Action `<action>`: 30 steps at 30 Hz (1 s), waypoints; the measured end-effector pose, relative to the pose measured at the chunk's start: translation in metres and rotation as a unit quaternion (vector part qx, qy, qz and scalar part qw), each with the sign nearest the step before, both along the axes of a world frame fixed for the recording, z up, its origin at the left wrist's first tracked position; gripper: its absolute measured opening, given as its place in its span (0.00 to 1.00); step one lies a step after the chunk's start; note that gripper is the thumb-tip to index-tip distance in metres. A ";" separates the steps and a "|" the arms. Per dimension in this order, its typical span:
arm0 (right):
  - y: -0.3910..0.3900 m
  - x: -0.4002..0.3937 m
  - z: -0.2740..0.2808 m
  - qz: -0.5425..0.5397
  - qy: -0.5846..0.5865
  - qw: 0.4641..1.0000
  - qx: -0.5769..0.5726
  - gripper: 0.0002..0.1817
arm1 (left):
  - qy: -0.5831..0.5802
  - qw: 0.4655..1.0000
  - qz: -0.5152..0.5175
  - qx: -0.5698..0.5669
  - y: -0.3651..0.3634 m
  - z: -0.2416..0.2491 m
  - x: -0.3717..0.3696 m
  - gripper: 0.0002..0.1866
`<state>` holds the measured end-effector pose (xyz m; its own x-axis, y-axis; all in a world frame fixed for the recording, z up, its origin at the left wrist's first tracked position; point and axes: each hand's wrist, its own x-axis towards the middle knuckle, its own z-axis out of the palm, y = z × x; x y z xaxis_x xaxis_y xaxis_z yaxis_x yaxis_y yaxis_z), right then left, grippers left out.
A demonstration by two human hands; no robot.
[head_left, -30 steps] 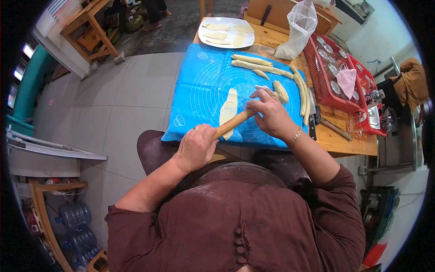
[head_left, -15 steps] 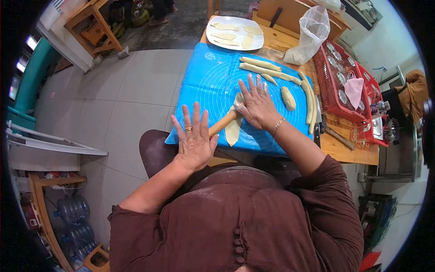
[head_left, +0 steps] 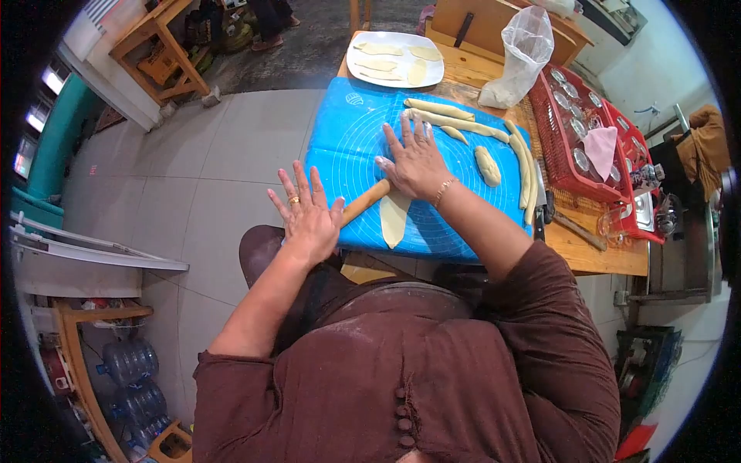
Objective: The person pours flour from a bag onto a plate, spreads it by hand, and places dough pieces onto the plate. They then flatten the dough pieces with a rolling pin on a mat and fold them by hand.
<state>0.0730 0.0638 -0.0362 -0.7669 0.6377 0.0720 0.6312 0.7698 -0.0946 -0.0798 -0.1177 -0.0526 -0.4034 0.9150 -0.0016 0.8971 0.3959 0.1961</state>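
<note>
A wooden rolling pin (head_left: 363, 204) lies slantwise over a flattened strip of dough (head_left: 394, 221) on a blue silicone mat (head_left: 340, 127). My left hand (head_left: 310, 224) is spread out with its palm at the pin's near left end. Over the far right end rests my right hand (head_left: 417, 163), its fingers stretched and apart, hiding that end and the upper part of the strip. Neither hand wraps round the pin. Long dough ropes (head_left: 440, 118) run along the mat's far and right edges. A thick dough piece (head_left: 487, 166) lies right of my right hand.
A white plate (head_left: 401, 77) with flat dough pieces stands beyond the mat on the wooden table (head_left: 610, 261). To the right are a plastic bag (head_left: 517, 65), red baskets (head_left: 552, 143) of glasses, a knife (head_left: 543, 220) and a wooden stick (head_left: 579, 230). Another person's legs (head_left: 270, 23) show far off.
Both hands have shifted away from my body and a little left, and the rolling pin has moved with them along the dough strip.
</note>
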 end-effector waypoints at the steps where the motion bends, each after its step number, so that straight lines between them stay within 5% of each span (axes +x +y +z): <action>1: -0.003 0.008 0.000 0.003 0.023 0.999 -0.022 0.38 | 0.021 0.999 -0.032 0.037 -0.006 -0.001 0.006 0.43; 7: -0.015 0.078 0.001 0.032 0.083 0.990 -0.106 0.38 | 0.037 0.976 -0.172 0.128 -0.034 -0.001 0.034 0.45; 10: -0.025 0.085 0.003 0.038 0.056 0.996 -0.051 0.39 | 0.054 0.974 -0.195 0.098 -0.030 0.003 0.038 0.46; 27: 0.017 -0.008 -0.011 0.017 0.049 0.998 0.040 0.36 | 0.075 0.997 0.007 0.008 0.013 -0.001 -0.018 0.36; 30: 0.015 -0.004 -0.004 0.022 0.052 0.998 0.018 0.34 | 0.010 0.984 -0.113 0.139 0.003 0.003 -0.019 0.30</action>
<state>0.0693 0.0785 -0.0400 -0.7808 0.5997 0.1754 0.5854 0.8002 -0.1302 -0.0986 -0.1148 -0.0497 -0.1877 0.9449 0.2683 0.9609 0.1200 0.2497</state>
